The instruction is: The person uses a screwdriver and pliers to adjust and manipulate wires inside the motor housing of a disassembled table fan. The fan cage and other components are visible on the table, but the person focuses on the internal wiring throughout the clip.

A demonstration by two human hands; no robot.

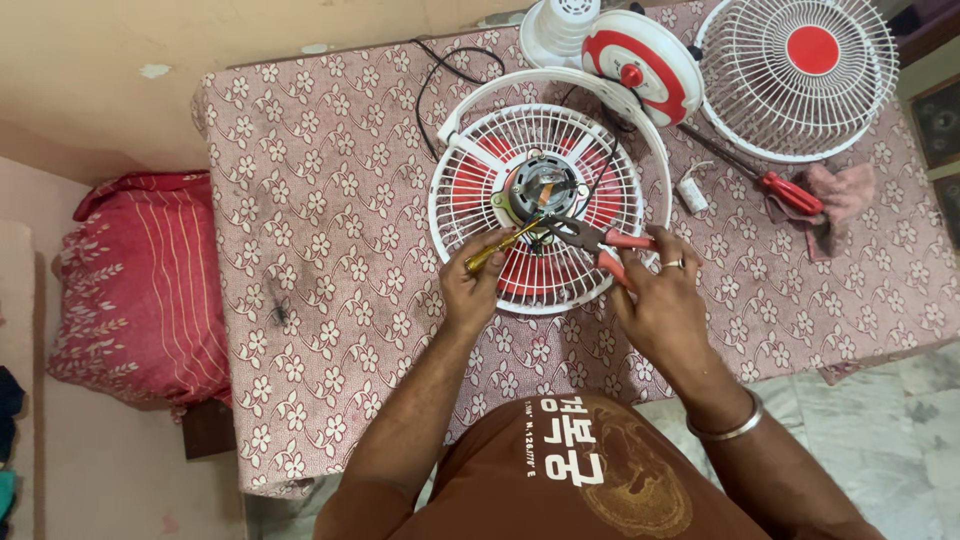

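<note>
Left hand (472, 285): I see it gripping a yellow screwdriver (497, 250), tip at the motor (541, 187).
Right hand (662, 295): holds red pliers (598, 240) (jaws at the same spot).
Under both: white fan grille (470, 215) on a flowered tablecloth (320, 250).

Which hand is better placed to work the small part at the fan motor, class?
Probably the left hand: its yellow-handled screwdriver already points at the motor. The right hand grips red-handled pliers, steadying beside it.
</note>
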